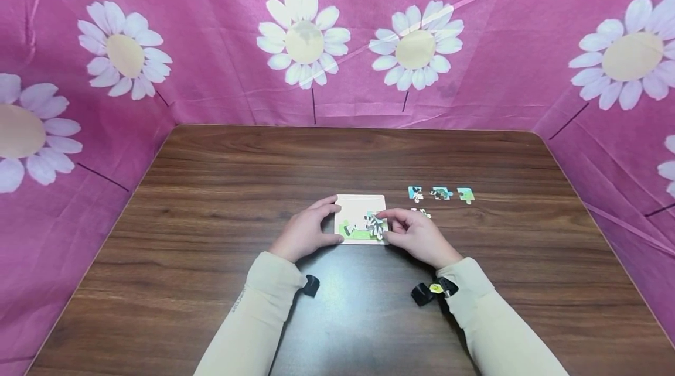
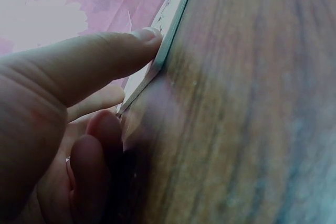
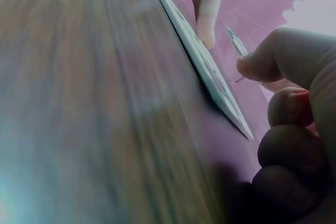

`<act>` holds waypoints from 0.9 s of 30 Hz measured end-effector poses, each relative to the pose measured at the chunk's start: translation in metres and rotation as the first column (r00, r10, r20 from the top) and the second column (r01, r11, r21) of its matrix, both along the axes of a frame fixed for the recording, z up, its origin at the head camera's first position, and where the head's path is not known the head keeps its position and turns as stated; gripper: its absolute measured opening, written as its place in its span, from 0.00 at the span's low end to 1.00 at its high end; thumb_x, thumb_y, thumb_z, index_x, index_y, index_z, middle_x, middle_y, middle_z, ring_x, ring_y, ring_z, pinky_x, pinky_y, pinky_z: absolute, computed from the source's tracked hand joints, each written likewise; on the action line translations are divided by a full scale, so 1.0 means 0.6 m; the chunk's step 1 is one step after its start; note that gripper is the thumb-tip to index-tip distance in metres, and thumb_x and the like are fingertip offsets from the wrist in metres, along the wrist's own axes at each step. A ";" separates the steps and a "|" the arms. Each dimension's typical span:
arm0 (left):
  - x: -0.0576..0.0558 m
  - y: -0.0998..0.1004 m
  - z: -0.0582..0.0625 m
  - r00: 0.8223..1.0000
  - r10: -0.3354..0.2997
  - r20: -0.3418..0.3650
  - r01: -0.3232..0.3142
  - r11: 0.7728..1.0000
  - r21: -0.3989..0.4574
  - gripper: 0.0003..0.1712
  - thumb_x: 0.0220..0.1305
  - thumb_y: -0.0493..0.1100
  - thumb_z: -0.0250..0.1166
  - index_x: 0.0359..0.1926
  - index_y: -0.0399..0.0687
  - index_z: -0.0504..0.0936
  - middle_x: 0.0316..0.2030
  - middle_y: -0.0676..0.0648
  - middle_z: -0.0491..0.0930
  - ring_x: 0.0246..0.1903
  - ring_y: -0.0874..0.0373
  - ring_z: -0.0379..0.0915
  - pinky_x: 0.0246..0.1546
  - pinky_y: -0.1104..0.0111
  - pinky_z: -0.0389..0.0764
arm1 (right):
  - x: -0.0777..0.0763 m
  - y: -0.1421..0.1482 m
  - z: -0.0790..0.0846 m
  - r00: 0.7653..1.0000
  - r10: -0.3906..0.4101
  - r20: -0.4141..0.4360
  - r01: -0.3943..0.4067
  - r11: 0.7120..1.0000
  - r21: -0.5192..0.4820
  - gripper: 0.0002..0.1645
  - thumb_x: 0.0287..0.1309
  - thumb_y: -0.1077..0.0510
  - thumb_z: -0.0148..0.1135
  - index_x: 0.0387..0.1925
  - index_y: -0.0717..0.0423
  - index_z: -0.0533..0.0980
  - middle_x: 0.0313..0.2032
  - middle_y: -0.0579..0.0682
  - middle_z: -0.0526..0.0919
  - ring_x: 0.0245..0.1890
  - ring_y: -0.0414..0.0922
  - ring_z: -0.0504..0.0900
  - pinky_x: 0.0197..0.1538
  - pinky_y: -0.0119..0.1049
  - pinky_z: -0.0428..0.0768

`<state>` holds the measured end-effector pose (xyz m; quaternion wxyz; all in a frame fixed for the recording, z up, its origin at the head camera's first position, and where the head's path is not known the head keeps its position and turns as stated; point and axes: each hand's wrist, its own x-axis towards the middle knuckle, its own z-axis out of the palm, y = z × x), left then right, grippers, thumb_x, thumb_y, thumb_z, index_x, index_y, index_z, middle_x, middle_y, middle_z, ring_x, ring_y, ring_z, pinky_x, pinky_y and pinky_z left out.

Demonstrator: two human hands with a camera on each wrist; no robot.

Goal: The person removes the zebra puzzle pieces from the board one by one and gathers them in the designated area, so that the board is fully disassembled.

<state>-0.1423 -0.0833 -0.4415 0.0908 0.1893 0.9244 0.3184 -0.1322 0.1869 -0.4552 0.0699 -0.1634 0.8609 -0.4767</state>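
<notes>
A small puzzle board (image 1: 349,207) with a pale frame lies flat on the table. Along its lower part, green and black-and-white striped artwork shows. My left hand (image 1: 306,229) holds the board's left side, thumb at the near corner and fingers at the far one; in the left wrist view the thumb presses the board's rim (image 2: 164,51). Between the thumb and index finger of my right hand (image 1: 419,236) is a zebra-striped puzzle piece (image 1: 376,226), held over the board's right part. The right wrist view shows this piece (image 3: 235,40) tilted and raised above the board, other fingers curled.
Loose puzzle pieces lie right of the board: a blue one (image 1: 415,193), a middle one (image 1: 440,193) and a green one (image 1: 466,194) in a row. Another piece (image 1: 423,212) is partly hidden behind my right hand. Pink flowered cloth (image 1: 358,103) surrounds the wooden table (image 1: 237,159).
</notes>
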 end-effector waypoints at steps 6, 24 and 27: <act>0.001 -0.002 -0.002 1.000 -0.002 -0.008 0.002 1.000 -0.001 0.38 0.51 0.50 0.78 0.64 0.46 0.78 0.72 0.52 0.66 0.69 0.51 0.64 0.64 0.50 0.69 | 0.004 0.025 -0.002 1.000 -0.014 0.007 0.014 1.000 -0.012 0.20 0.54 0.64 0.70 0.51 0.55 0.83 0.19 0.39 0.66 0.19 0.34 0.64 0.31 0.30 0.69; 0.003 0.000 -0.002 1.000 0.003 -0.006 -0.003 1.000 0.003 0.36 0.55 0.49 0.76 0.64 0.46 0.78 0.72 0.53 0.66 0.70 0.51 0.64 0.64 0.51 0.68 | 0.002 0.093 0.004 0.992 -0.080 0.095 0.087 0.993 -0.074 0.22 0.54 0.66 0.69 0.52 0.59 0.80 0.21 0.44 0.69 0.19 0.35 0.65 0.26 0.30 0.68; 0.004 0.001 -0.001 1.000 0.003 -0.004 -0.003 1.000 -0.004 0.35 0.57 0.49 0.75 0.64 0.47 0.77 0.72 0.53 0.66 0.70 0.52 0.64 0.64 0.50 0.68 | 0.003 0.105 0.004 0.992 -0.086 0.090 0.092 0.994 -0.060 0.23 0.53 0.67 0.70 0.53 0.59 0.80 0.21 0.43 0.69 0.19 0.35 0.66 0.26 0.30 0.68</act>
